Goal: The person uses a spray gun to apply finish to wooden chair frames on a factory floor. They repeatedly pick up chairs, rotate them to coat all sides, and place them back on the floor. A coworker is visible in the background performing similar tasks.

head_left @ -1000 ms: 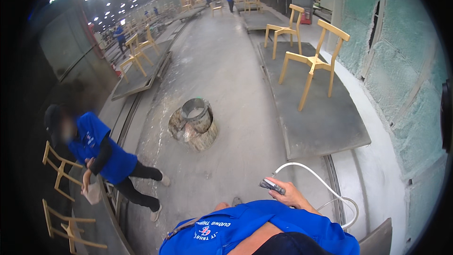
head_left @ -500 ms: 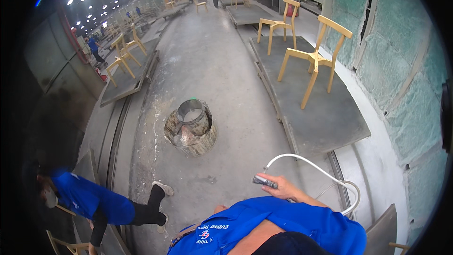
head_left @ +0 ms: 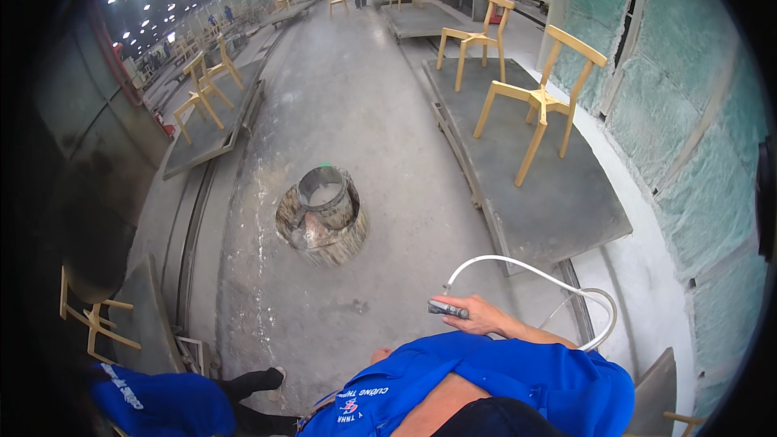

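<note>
My right hand (head_left: 479,315) is closed around a grey metal spray gun (head_left: 448,308), held in front of my body at the lower right. Its far side is covered by my fingers. A white hose (head_left: 518,261) arches up from close by the gun and loops back past my right forearm. Of my left hand (head_left: 381,354), only a small patch of skin shows at the edge of my blue shirt; its fingers are hidden. On the floor ahead stands a stained bucket (head_left: 325,197) inside a wider, crusted tub (head_left: 338,249), out of reach of both hands.
Two wooden chair frames (head_left: 541,99) stand on a low grey platform (head_left: 558,218) at right. More chairs (head_left: 202,89) stand on a left platform (head_left: 194,154). A co-worker in blue (head_left: 162,405) is close at lower left, near another chair (head_left: 99,320). Floor rails (head_left: 190,251) run alongside.
The co-worker at left has moved down toward the lower edge, uncovering a chair on a platform there. My right hand with the spray gun has shifted slightly left. A distant person has turned.
</note>
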`<state>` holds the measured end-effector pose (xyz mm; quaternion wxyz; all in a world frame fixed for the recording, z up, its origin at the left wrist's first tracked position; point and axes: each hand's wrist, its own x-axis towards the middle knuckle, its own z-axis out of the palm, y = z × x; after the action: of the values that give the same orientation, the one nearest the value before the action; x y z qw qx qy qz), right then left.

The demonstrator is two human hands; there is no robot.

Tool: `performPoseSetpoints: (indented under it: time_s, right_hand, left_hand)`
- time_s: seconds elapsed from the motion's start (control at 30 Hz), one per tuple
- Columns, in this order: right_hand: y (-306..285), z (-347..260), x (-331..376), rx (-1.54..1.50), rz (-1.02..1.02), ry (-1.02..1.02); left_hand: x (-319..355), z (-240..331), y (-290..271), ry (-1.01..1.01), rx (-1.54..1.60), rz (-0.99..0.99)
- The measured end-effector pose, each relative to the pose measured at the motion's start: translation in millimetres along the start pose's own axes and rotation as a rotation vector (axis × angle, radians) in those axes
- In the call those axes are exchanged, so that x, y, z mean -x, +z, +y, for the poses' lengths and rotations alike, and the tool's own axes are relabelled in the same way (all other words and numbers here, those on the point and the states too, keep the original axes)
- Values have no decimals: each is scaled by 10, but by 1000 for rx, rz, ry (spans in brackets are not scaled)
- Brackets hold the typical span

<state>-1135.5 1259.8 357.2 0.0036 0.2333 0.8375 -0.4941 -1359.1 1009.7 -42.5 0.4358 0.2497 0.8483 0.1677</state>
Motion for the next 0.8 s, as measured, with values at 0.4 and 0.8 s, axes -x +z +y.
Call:
performPoseSetpoints:
  time_s: [0.4, 0.8]
  right_hand:
    - [-42, -57, 12, -27, -73, 106]
    - [4, 34, -3, -67, -42, 94]
  left_hand:
    - [-3, 19, 34, -28, 52, 7]
    - [93, 115, -129, -23, -34, -48]
